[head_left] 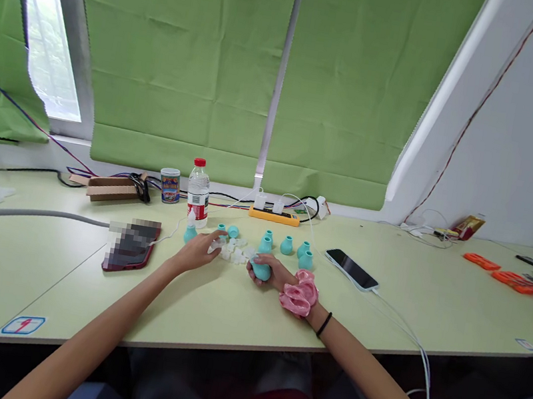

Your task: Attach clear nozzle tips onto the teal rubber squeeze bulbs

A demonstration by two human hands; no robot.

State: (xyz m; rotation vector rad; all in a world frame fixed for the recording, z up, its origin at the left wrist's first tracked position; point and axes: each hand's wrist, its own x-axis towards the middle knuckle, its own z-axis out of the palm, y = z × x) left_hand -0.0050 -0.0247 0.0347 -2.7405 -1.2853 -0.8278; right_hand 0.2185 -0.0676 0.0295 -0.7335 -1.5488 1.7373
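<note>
My right hand is closed around a teal rubber bulb, held low over the table with its neck pointing up and left. My left hand reaches to the left edge of a pile of small translucent white plastic pieces. Its thumb and index finger are apart, with whitish pieces near the fingertips. Just left of those fingers stands a teal bulb with a white pointed nozzle. Several open-necked teal bulbs stand behind and right of my right hand; two teal pieces are behind the pile.
A phone on a cable lies at right, and a red-edged phone at left. Behind are a red-capped bottle, a can, an open cardboard box and a yellow power strip. Orange plastic parts lie far right.
</note>
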